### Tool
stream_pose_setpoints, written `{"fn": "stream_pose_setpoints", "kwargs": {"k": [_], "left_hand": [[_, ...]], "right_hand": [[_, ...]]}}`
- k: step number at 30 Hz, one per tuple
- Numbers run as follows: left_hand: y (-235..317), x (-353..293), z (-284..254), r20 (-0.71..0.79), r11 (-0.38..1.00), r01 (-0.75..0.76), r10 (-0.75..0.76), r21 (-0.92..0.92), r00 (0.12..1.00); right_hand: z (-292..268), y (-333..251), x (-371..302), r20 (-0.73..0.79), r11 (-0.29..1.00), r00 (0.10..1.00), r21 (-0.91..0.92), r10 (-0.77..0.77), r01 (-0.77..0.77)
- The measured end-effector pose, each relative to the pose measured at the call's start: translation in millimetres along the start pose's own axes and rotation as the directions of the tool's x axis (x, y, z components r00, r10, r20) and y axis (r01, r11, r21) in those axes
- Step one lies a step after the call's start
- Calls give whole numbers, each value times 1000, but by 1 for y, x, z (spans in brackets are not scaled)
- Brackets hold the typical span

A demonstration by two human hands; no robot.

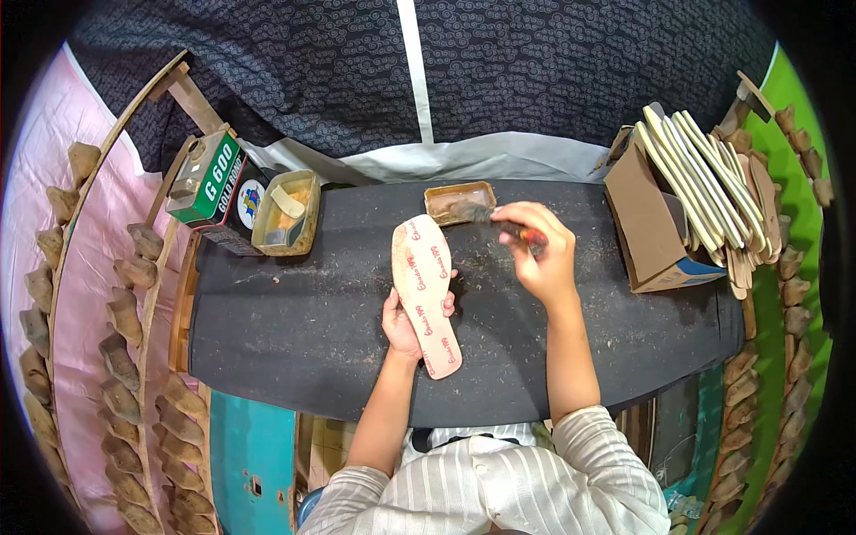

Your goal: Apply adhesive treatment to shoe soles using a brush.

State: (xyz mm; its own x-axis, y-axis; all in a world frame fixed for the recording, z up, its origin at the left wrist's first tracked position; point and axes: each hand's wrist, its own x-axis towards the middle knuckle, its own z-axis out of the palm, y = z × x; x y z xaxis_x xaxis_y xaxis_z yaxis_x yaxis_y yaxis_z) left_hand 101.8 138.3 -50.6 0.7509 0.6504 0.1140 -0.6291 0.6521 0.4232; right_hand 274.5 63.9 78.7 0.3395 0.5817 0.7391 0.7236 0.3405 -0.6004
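Observation:
My left hand (401, 328) holds a pale pink shoe insole (426, 294) by its middle, thumb on one edge and fingertips showing at the other. Red script marks repeat over its upper face. The broad end points away from me, the narrow end toward me. In my right hand (546, 250) is a brush with a red and dark handle, its dark bristles (479, 213) pointing left, beside the insole's far end. Just beyond the bristles sits a small rectangular tray (435, 191) with a brownish layer inside. Whether the bristles touch the tray cannot be made out.
A green and black metal can (201, 183) and a yellowish tub (309, 234) with pale tools stand at the left. At the right, a cardboard box (637, 214) is packed with insoles (700, 178). Racks of shoe lasts (125, 312) flank the black-covered table (294, 330).

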Motion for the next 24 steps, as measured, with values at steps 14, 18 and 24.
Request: {"fn": "stream_pose_setpoints", "kwargs": {"k": [14, 18, 24], "left_hand": [[-3, 4, 1, -40, 999, -37, 37, 12, 999], [-3, 4, 4, -34, 999, -34, 35, 26, 999], [-1, 4, 5, -35, 998, -61, 62, 27, 997]], "right_hand": [[62, 111, 9, 176, 995, 982, -88, 68, -53], [76, 119, 12, 270, 999, 962, -27, 40, -34], [78, 116, 15, 307, 994, 952, -104, -5, 38]]}}
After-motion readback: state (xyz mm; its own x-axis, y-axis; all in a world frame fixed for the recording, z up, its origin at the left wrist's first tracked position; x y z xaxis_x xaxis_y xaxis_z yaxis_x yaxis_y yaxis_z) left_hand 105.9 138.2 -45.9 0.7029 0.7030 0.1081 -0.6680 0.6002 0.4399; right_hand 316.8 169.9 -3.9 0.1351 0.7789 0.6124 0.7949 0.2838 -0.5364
